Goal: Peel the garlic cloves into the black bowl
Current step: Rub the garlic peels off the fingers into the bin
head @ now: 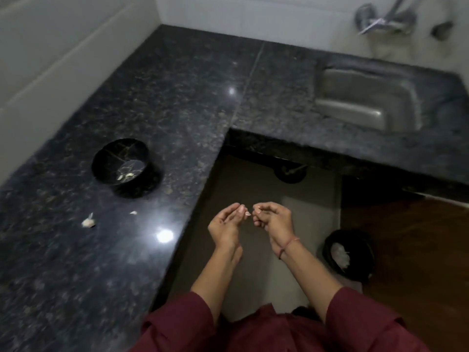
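a dark speckled stone bench point(152, 97) runs in an l along white tiled walls point(253, 16), with a steel sink point(365, 102) set into its far arm under a wall tap point(380, 21). the black bowl point(138, 186) stands on the left arm with a few pale peeled pieces point(125, 176) inside; garlic scraps point(88, 222) lie on the bench nearer the person. both hands are off the bench, above the floor point(253, 189). the left hand point(225, 224) pinches a pale sliver of skin point(247, 213) at its fingers, and the right hand point(272, 219) has its fingers curled round a small garlic clove point(256, 207). a black-lined bin point(330, 245) stands on the floor to the right.
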